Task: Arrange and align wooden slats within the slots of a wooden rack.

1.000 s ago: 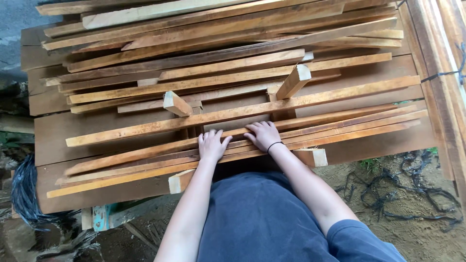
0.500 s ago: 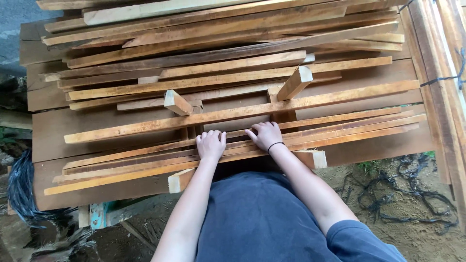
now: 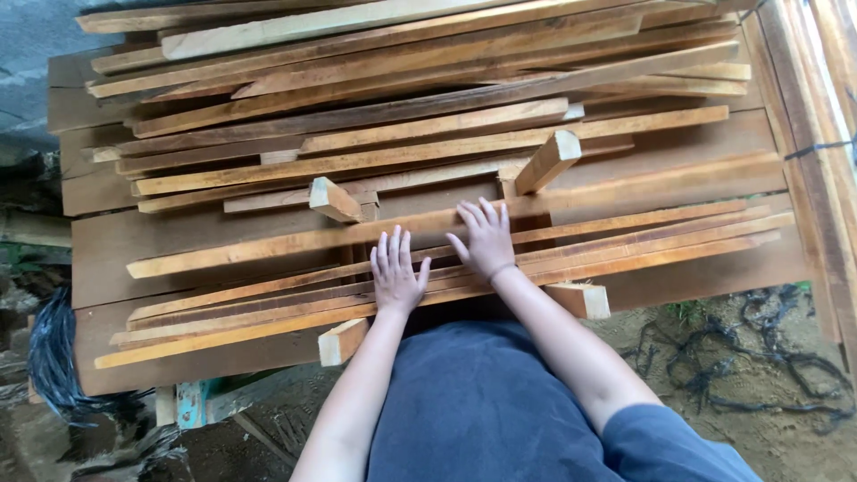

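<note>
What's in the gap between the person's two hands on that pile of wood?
In the head view, only the long thin wooden slats run between the left hand and the right hand. Both palms lie flat on them; nothing else sits in the gap.

Ground: bare dirt floor (image 3: 759, 357), dark tangled cords (image 3: 732, 366) strewn lower right.
Left edge: black bundled strands (image 3: 54, 366) beside a teal-painted support (image 3: 189, 403).
Top left: grey sheet (image 3: 36, 45).
Light: soft, even daylight.
</note>
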